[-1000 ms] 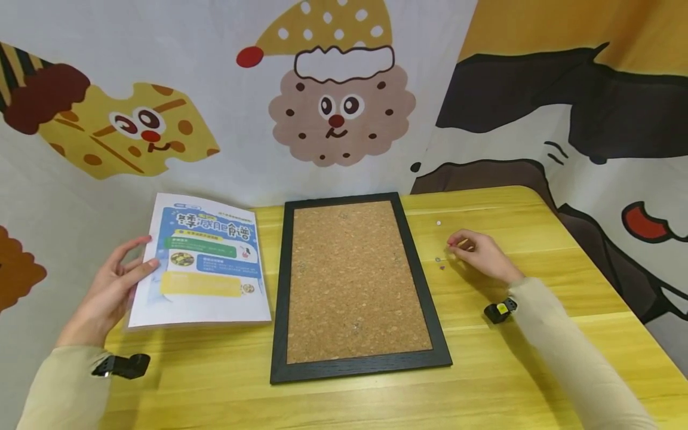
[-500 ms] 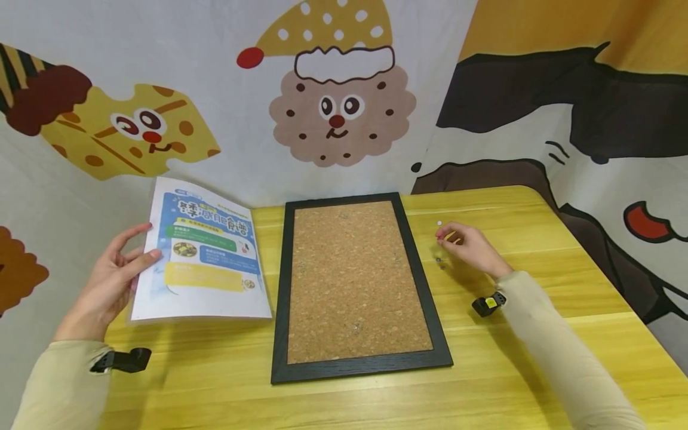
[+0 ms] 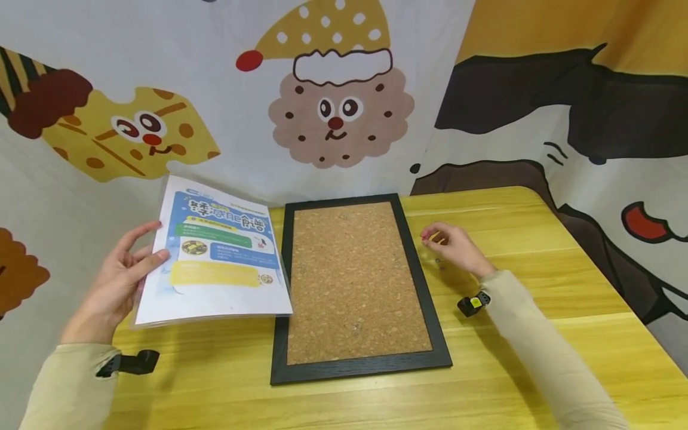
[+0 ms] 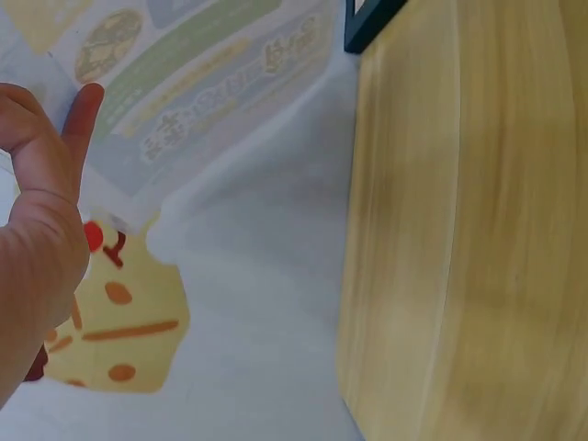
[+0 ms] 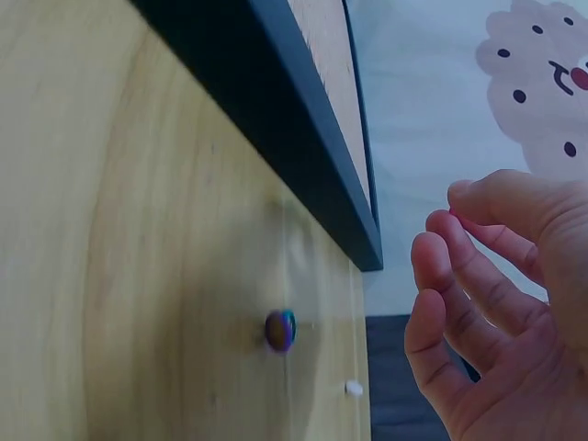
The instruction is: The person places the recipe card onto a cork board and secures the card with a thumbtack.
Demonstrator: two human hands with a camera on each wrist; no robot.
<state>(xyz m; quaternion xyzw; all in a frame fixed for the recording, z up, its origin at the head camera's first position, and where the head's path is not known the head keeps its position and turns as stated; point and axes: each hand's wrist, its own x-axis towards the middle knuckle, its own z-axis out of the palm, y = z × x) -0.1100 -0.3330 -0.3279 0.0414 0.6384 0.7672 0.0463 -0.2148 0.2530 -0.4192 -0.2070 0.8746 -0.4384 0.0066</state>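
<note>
My left hand [image 3: 115, 280] pinches the left edge of a laminated printed poster [image 3: 215, 301], blue, green and yellow on white. The poster is raised and tilted, its right edge overlapping the left side of a black-framed corkboard [image 3: 352, 280] in the head view. Beside the board's right edge hovers my right hand [image 3: 457, 249], thumb and index finger pinched together. A speck of red shows between them in the right wrist view, apparently a small red thumbtack, mostly hidden. Below that hand, a shiny multicoloured thumbtack [image 5: 279, 331] and a white thumbtack [image 5: 354, 388] lie on the table.
The wooden table [image 3: 226, 394] carries the corkboard at its middle. Behind it hangs a cloth [image 3: 231, 119] printed with cartoon figures, close to the table's back edge. The raised frame [image 5: 276, 110] borders the cork.
My right hand has moved left, closer to the board, with its fingers still pinched. The left hand has lifted and tilted the poster, then shifted it right over the frame's left edge.
</note>
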